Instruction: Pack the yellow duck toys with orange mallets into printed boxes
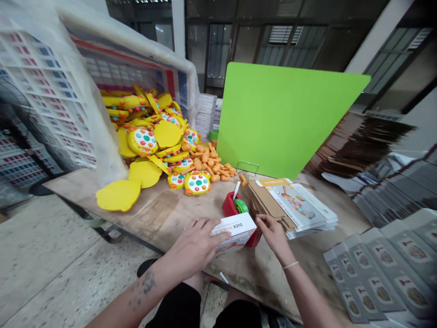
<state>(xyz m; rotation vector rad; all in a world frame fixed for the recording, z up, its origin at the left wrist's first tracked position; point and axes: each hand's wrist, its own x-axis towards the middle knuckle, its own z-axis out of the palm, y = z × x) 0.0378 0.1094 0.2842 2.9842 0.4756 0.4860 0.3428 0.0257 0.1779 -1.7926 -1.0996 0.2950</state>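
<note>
My left hand (pixel 198 246) is wrapped over a small white printed toy box (pixel 237 224) with "DUCK WHACK-A" lettering, held above the table's front edge. At the box's right end, my right hand (pixel 273 233) has its thumb and forefinger brought together. Whatever may be between those fingers is too small to make out. Just behind the box stands a red tape dispenser (pixel 228 206) with a green tape roll (pixel 241 207), its lower part partly hidden by the box.
Flat printed cartons (pixel 300 205) lie to the right. Yellow duck toys (pixel 198 183) spill from a plastic-wrapped basket (pixel 44 82), beside orange mallets (pixel 211 159). A green board (pixel 287 118) stands behind. Grey-looking boxes (pixel 382 259) stand in rows at the right; cardboard stacks (pixel 362 146) rise behind.
</note>
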